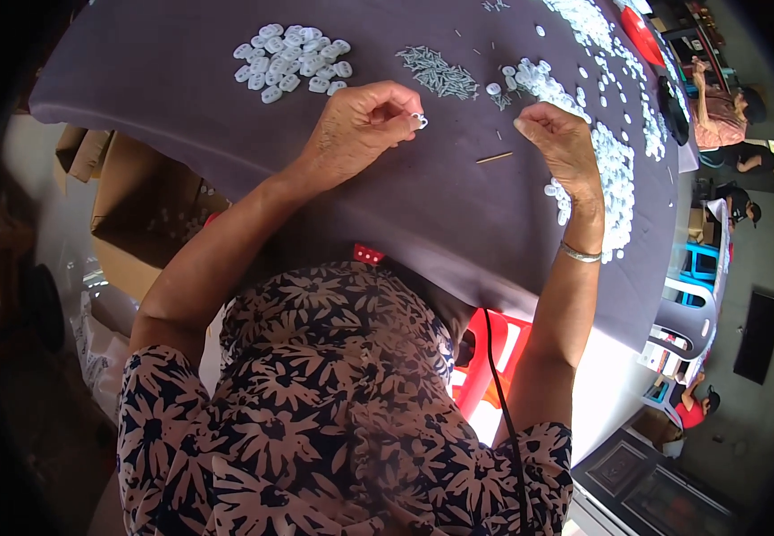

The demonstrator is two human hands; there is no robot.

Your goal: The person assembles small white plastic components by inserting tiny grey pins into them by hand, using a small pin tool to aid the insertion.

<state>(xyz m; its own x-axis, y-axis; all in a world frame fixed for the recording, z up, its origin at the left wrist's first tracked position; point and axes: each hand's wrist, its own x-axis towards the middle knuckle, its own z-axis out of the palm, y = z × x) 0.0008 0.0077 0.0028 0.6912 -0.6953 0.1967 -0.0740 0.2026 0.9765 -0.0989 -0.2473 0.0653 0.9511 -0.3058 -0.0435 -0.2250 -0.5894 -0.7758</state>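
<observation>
My left hand (364,121) is closed in a pinch on a small white plastic piece (419,121), which sticks out past the fingertips and shows a hole. To its right, my right hand (565,147) has thumb and forefinger pressed together above the table; whatever they hold, if anything, is too small to make out. A heap of small grey screws or nails (438,73) lies beyond and between the hands. White plastic pieces (293,58) are piled behind my left hand. Small white parts (615,179) spread around my right hand. A thin wooden stick (494,158) lies between the hands.
A dark purple cloth (351,205) covers the table. More white parts (583,22) and a red container (642,37) are at the far right. An open cardboard box (123,214) stands left, below the table edge. Several people, including one in red (692,409), are at the right.
</observation>
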